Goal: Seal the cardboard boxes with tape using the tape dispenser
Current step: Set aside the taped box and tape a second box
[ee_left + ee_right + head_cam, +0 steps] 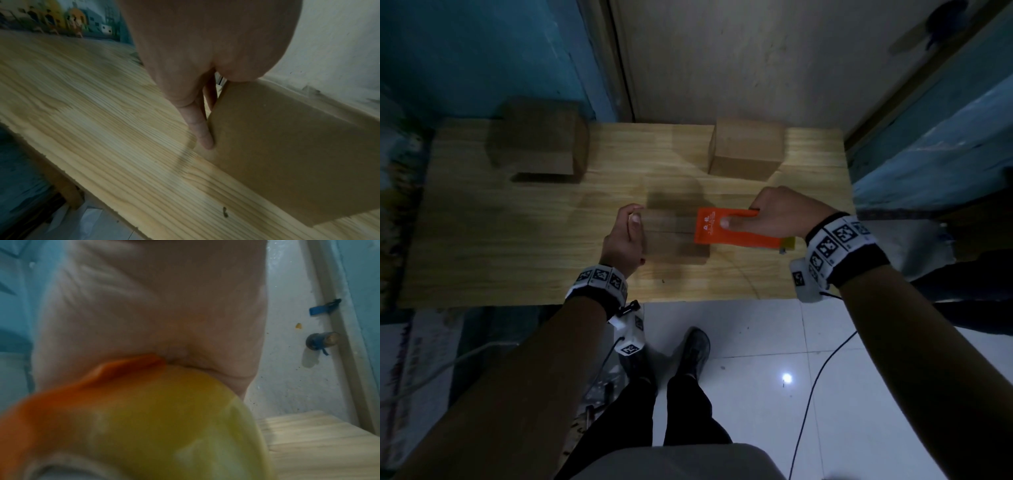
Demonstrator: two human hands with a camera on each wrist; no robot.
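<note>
A small cardboard box (671,236) sits mid-table, blurred in the head view. My left hand (628,236) holds its left side, thumb on top and fingers (202,129) down the side of the box (287,146). My right hand (774,216) grips an orange tape dispenser (736,229) lying over the box's right part, thumb on its top face. In the right wrist view the orange dispenser (61,410) and its yellowish tape roll (174,426) fill the frame under my palm. No tape strip can be made out on the box.
Two more cardboard boxes stand at the back of the wooden table (482,240): one at back left (537,144), one at back right (746,152). A wall and door frame run behind. A white tiled floor, my feet and a black cable (822,370) lie below the near edge.
</note>
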